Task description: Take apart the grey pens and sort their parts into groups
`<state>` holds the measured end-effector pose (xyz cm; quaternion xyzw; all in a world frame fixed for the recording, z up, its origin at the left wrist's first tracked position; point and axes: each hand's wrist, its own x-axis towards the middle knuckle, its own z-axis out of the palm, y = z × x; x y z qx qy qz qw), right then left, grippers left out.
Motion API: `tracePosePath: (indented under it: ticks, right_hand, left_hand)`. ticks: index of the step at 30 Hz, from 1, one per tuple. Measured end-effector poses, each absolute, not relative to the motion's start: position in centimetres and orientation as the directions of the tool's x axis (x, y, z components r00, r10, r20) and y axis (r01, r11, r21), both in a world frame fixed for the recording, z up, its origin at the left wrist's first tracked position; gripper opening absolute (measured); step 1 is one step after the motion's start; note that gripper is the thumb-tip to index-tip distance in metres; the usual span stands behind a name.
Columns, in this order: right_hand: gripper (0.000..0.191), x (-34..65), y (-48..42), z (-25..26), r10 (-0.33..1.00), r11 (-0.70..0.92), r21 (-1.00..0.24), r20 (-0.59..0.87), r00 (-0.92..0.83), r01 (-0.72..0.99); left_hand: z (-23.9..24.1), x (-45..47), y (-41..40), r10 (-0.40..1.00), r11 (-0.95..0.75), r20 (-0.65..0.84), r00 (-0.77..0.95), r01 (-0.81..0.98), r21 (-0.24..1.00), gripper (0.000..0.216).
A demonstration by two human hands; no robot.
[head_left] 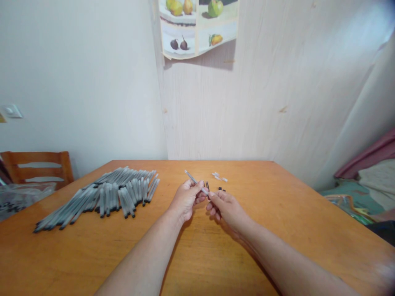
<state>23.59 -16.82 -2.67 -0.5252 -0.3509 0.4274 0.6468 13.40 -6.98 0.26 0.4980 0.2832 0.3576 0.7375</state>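
My left hand (186, 198) is closed round a thin grey pen (193, 179) that sticks up and away from it. My right hand (224, 207) meets it at the pen's near end, fingers pinched together there; what they pinch is too small to make out. Both hands hover just above the orange wooden table (277, 230). Small black pieces (207, 184) lie right behind the hands, and a few small clear pieces (219, 177) lie a little farther back.
A large pile of several grey pens with black ends (105, 194) covers the table's left half. A wooden chair (37, 166) and a plastic bag (18, 199) stand at the far left. Bedding (367, 181) lies to the right. A fruit poster (197, 26) hangs on the wall.
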Motion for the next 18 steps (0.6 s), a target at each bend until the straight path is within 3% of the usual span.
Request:
tracePosePath:
  ticks: [9,15,18]
  right_hand:
    - [0.034,23.94,-16.68,-3.03,0.919,0.084,-0.982,0.011,0.395,-0.168]
    - [0.044,23.69,-16.90,-2.81,0.937,0.056,-0.976,-0.020,0.348,-0.209]
    - [0.040,23.78,-16.87,-2.89,0.936,0.051,-0.983,-0.014,0.353,-0.174]
  left_hand:
    - [0.41,13.43,-7.01,0.819,0.255,-0.077,0.568,-0.240,0.937,0.024]
    - [0.31,13.39,-6.99,0.816,0.255,-0.072,0.574,-0.245,0.936,0.027]
    - [0.32,13.40,-7.04,0.816,0.244,-0.071,0.574,-0.231,0.942,0.025]
